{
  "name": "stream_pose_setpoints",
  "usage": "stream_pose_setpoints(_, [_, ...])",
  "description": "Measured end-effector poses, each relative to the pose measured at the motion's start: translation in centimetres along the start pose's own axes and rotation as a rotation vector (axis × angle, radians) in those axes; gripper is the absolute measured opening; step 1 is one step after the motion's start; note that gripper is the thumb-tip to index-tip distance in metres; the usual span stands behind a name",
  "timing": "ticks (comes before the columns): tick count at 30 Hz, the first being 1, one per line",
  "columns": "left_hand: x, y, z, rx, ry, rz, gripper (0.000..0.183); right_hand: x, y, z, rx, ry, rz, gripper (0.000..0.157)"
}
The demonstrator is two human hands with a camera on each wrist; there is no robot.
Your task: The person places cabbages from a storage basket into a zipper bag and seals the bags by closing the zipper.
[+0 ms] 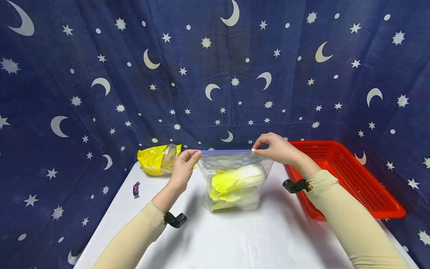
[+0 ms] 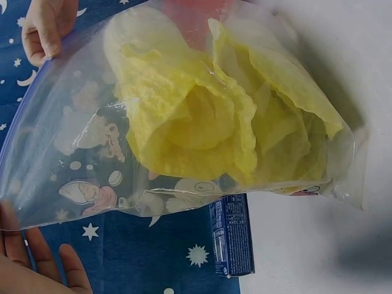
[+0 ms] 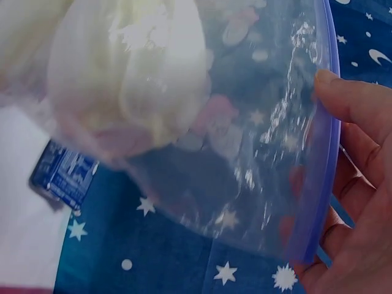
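A clear zip bag (image 1: 240, 158) with a purple strip along its top stands upright on the table, held up by both hands. Inside it are pale yellow-and-white Chinese cabbage pieces (image 1: 236, 179). My left hand (image 1: 183, 168) pinches the bag's top left corner between thumb and finger. At the strip's right part, my right hand (image 1: 277, 147) pinches the edge, with a small white bit showing at the fingertips. The right wrist view shows the right thumb on the purple strip (image 3: 324, 141), other fingers behind the film. Printed cartoon figures mark the bag (image 2: 92, 196).
A yellow food packet (image 1: 152, 161) lies at the back left, with a small purple wrapped candy (image 1: 136, 189) in front of it. The red plastic basket (image 1: 356, 175) stands on the right. Behind the bag is a dark blue box (image 2: 233, 236). A blue star-patterned curtain (image 1: 188, 74) hangs behind.
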State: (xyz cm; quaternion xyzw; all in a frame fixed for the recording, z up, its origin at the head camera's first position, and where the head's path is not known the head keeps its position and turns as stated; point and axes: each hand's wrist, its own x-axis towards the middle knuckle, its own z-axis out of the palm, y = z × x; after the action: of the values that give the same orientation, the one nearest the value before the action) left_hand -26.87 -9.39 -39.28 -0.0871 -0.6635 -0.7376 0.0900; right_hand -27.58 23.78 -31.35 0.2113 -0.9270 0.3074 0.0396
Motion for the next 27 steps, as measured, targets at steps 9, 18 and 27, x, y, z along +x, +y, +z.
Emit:
stream_pose_setpoints(9, [0.2, -0.1, -0.2, 0.010, 0.000, -0.020, 0.014, -1.5, 1.6, -1.2, -0.025, 0.000, 0.033, 0.011])
stream_pose_setpoints(18, [0.1, 0.1, -0.3, 0.025, 0.015, -0.028, 0.013, -2.7, 3.0, -2.0, -0.018, 0.032, 0.045, 0.011])
stream_pose_setpoints(27, [0.1, 0.1, -0.1, 0.008, 0.025, -0.011, 0.010, -3.6, 3.9, -2.5, -0.038, 0.027, 0.052, 0.010])
